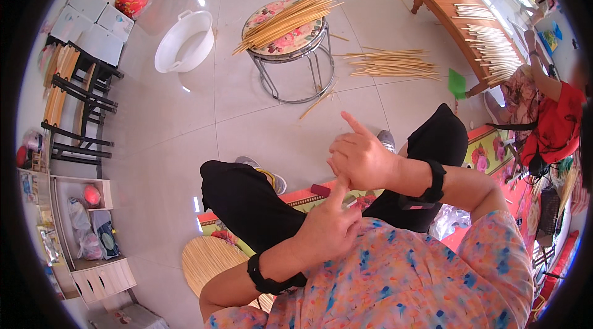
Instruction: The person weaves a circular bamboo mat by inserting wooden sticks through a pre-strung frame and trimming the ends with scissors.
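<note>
My right hand (363, 155) is raised over my lap, its index finger stretched out and the other fingers curled in. Just below it, my left hand (332, 225) points its index finger up against the right hand's curled fingers. A small whitish piece (351, 203) shows at the left thumb, too small to name. Whether the right hand's curled fingers hold anything is hidden. Ahead, a bundle of thin bamboo sticks (290, 20) lies across a round stool (275, 45) with a flowered seat. More loose sticks (395, 63) lie on the floor to its right.
A white plastic tub (185, 42) stands left of the stool. At the right, a low wooden table (457, 20) carries rows of pale sticks, with a person in red (559, 119) beside it. A round slatted mat (210, 261) lies at my left. Folded stools (80, 100) stand far left.
</note>
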